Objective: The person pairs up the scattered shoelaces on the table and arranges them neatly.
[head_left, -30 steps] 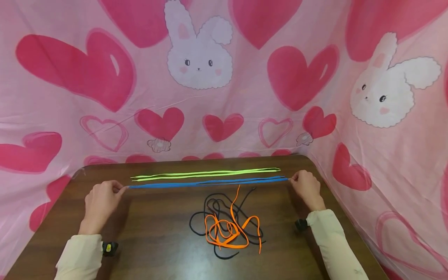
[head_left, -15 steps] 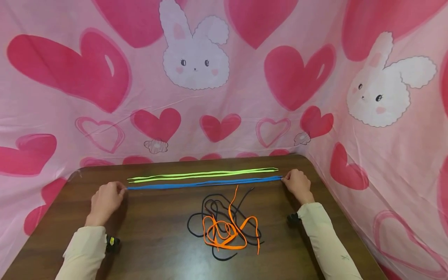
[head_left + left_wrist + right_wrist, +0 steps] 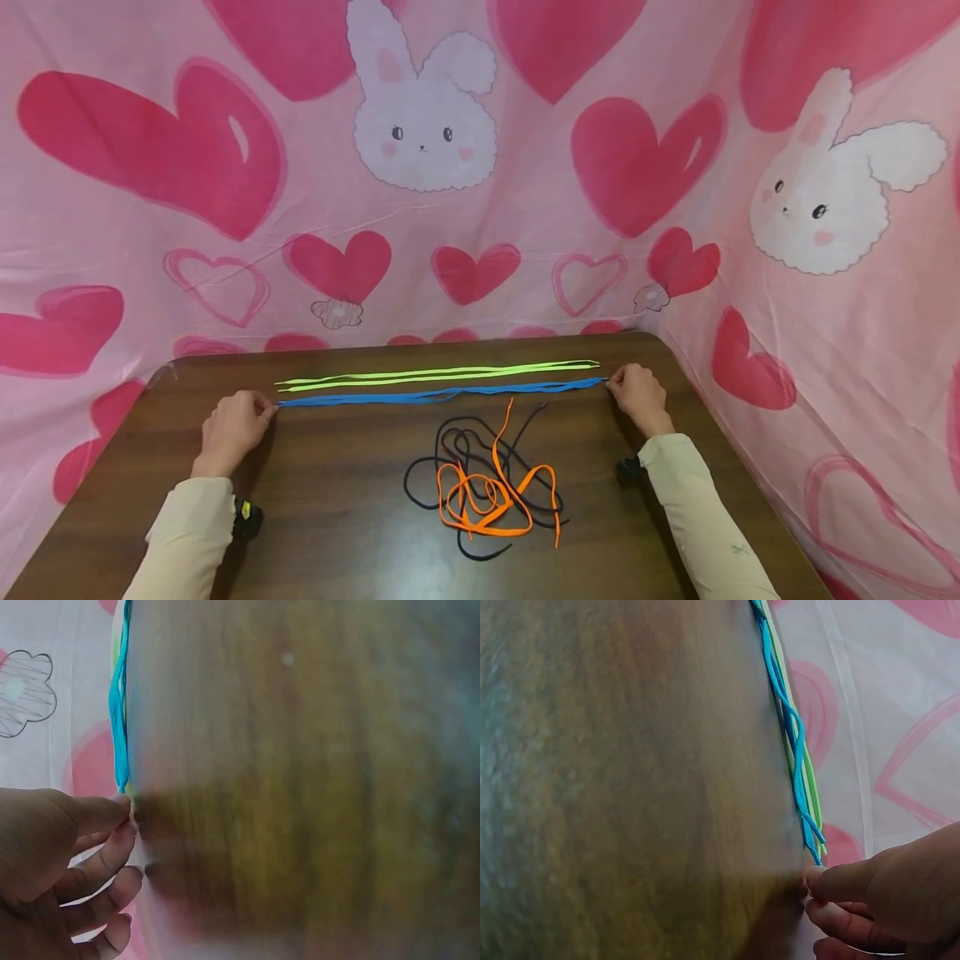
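Note:
A blue shoelace stretches across the table in several strands, one end at each hand. My left hand pinches its left end between thumb and forefinger; the left wrist view shows the blue lace running straight from the fingertips. At the other end my right hand pinches a tip, and in the right wrist view a second loose blue tip lies beside the thumb. Just behind the blue lace, a yellow-green shoelace lies folded lengthwise and nearly parallel to it.
Nearer the front, a tangled orange shoelace lies over a tangled black shoelace. The brown wooden table ends at a pink curtain with hearts and rabbits behind and to the right.
Both hands have come slightly closer together, and the blue lace has slackened, its strands spreading a little and waving near the middle. The other laces stay put.

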Demonstrator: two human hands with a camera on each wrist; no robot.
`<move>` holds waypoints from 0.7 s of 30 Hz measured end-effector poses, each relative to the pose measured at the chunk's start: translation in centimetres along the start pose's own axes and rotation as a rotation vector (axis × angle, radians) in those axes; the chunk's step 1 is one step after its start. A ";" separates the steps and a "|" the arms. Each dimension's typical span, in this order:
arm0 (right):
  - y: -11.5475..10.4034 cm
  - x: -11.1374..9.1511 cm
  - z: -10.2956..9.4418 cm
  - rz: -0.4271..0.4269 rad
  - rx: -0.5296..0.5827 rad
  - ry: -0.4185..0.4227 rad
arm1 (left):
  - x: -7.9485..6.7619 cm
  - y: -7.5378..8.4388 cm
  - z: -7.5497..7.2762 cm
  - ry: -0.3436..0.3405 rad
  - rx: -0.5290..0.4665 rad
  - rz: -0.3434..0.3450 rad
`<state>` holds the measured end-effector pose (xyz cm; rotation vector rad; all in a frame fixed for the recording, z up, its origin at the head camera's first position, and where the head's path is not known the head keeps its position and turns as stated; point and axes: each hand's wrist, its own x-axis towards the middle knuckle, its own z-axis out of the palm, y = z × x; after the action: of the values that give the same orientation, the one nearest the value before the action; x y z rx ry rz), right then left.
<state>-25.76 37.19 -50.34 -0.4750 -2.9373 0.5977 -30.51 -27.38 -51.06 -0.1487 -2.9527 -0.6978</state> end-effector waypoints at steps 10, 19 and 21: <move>-0.6 -0.2 0.2 -0.042 0.028 0.006 | 0.0 0.2 -0.1 -0.020 0.004 0.015; -1.5 0.4 0.4 -0.190 0.072 -0.087 | 0.0 0.2 -0.2 -0.030 0.009 0.006; -1.4 0.5 0.3 -0.183 0.056 -0.112 | 0.0 0.3 -0.2 -0.037 0.012 0.004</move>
<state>-26.65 36.00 -50.05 -0.1688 -3.0142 0.7017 -30.48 -27.21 -50.75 -0.1686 -2.9902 -0.6844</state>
